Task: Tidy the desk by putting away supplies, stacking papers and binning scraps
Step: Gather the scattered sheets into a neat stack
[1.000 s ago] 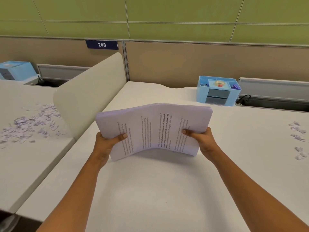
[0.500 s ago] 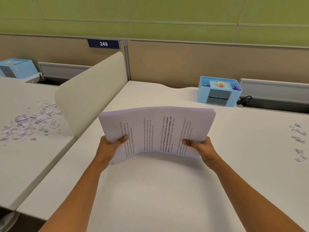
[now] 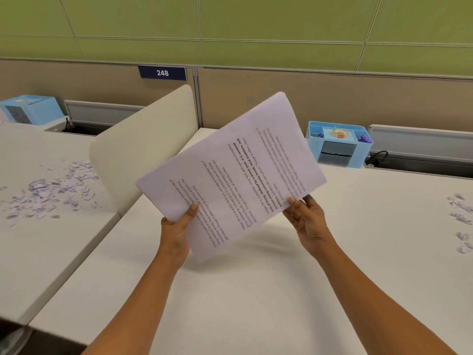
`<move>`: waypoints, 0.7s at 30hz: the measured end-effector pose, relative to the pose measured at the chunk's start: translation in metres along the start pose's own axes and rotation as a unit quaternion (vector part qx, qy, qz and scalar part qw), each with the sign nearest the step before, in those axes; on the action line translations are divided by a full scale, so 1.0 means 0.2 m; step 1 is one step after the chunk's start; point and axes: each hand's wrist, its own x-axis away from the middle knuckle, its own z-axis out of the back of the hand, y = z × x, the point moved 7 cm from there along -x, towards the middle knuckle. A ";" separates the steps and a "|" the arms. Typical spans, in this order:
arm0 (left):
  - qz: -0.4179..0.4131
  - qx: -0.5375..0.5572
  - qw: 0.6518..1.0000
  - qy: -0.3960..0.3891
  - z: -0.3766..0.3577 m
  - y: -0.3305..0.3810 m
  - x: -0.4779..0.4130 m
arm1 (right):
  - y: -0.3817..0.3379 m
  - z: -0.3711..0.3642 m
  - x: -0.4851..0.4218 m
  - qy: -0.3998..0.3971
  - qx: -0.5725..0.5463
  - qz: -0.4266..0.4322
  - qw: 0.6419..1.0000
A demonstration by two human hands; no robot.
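White desk top (image 3: 243, 298) fills the near part of the view, and two bare forearms rise from the bottom edge across it. The left hand (image 3: 175, 234) grips the stack of papers (image 3: 238, 175) at its lower left edge, thumb (image 3: 192, 210) laid over the printed face and the other fingers hidden behind the sheets. The right hand (image 3: 308, 220) pinches the lower right corner lightly: its thumb tip rests on the page and its fingers, fairly straight, run under the edge, with one fingertip showing past the corner.

The stack is held in the air above the desk, tilted and turned on a diagonal, so its far corner points up and to the right (the lines of print run sideways up the page). Its soft shadow lies on the desk beneath.

Farther out, a few paper scraps (image 3: 460, 219) lie near the right edge of the desk. A cream divider (image 3: 138, 144) stands along the left side, and beyond it a neighbouring desk (image 3: 38, 239) carries a wide scatter of small torn pieces (image 3: 51, 190).

At the back of the desk, right of the stack, sits a blue organiser (image 3: 337, 152) with a tape roll (image 3: 340, 134) in its top tray. A second organiser (image 3: 32, 110) stands far left. Behind them runs a brown partition (image 3: 332, 98) bearing a number plate (image 3: 162, 73) reading 248, with a green wall (image 3: 256, 24) above.
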 end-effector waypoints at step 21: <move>-0.034 -0.234 0.964 -0.122 -0.18 0.27 -0.13 | -0.33 -0.27 -0.08 -0.084 0.208 0.099 0.970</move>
